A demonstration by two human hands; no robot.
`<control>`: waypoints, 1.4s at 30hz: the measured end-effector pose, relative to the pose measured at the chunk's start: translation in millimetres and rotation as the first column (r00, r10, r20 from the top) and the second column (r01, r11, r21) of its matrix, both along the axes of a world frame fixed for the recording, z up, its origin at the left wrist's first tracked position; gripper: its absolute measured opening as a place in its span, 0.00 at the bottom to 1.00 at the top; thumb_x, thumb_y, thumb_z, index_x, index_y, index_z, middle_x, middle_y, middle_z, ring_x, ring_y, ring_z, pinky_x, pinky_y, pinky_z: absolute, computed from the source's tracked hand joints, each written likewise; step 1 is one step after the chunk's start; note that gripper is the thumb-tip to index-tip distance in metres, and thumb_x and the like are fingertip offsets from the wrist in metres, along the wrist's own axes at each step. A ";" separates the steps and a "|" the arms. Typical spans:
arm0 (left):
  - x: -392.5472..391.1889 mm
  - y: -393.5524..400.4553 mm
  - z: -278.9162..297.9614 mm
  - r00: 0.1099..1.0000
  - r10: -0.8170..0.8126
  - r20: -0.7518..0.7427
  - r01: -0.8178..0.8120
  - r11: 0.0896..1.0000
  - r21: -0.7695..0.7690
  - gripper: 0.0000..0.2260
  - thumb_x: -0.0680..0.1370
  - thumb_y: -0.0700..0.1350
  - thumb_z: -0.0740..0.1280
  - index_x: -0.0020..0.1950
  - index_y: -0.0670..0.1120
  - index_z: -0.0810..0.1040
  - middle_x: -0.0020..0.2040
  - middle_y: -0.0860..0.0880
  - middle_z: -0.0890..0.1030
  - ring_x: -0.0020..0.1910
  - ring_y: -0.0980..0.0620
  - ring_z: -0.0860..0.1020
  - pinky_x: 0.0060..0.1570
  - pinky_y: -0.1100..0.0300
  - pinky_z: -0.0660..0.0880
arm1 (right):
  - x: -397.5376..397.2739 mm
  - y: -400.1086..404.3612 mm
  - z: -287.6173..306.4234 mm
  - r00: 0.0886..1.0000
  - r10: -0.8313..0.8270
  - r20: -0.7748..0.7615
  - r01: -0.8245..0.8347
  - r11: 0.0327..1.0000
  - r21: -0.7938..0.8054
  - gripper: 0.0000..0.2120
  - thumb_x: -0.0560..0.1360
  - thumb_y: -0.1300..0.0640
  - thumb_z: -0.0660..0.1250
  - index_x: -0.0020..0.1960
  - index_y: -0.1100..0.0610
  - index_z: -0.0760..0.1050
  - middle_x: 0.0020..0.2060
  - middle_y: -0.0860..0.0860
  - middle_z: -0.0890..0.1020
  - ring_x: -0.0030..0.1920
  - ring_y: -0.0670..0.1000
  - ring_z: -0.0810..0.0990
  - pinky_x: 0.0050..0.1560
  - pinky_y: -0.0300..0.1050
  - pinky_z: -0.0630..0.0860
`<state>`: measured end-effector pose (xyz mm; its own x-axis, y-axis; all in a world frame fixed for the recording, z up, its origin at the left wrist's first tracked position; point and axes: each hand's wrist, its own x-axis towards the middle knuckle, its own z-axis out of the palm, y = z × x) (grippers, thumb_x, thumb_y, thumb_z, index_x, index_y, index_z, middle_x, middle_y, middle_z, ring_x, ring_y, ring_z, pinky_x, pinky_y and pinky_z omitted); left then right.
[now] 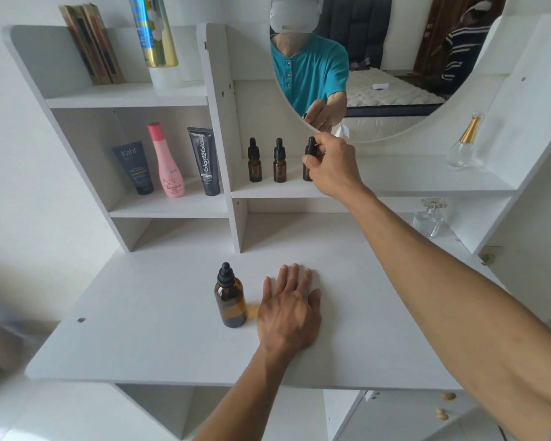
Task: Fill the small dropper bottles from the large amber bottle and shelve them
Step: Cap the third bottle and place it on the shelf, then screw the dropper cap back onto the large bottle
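The large amber bottle (230, 297) with a black dropper cap stands upright on the white desk top (159, 329). My left hand (288, 310) lies flat on the desk just right of it, fingers spread, holding nothing. On the middle shelf (268, 190) under the mirror stand two small amber dropper bottles (255, 161) (279, 162). A third small dropper bottle (309, 154) stands to their right, with my right hand (333, 163) closed around it; my hand hides most of its body.
The left shelf holds a grey tube (134, 167), a pink bottle (167, 160) and a black tube (204, 160). Books (93, 43) and a spray can (155, 33) sit above. Glass perfume bottles (463, 141) (428, 218) stand at the right. A round mirror (379, 65) hangs behind.
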<state>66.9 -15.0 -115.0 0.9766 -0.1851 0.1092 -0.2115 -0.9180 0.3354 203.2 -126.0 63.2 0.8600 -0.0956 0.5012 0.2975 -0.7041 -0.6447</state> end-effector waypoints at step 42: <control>-89.0 54.4 20.4 0.963 0.095 0.254 0.035 0.885 -0.464 0.09 0.78 0.51 0.68 0.55 0.49 0.79 0.54 0.55 0.81 0.55 0.57 0.77 0.51 0.60 0.75 | -193.8 22.2 -98.6 0.956 0.169 -0.241 -0.132 0.978 0.163 0.13 0.75 0.56 0.72 0.60 0.55 0.79 0.44 0.46 0.84 0.43 0.42 0.81 0.43 0.27 0.74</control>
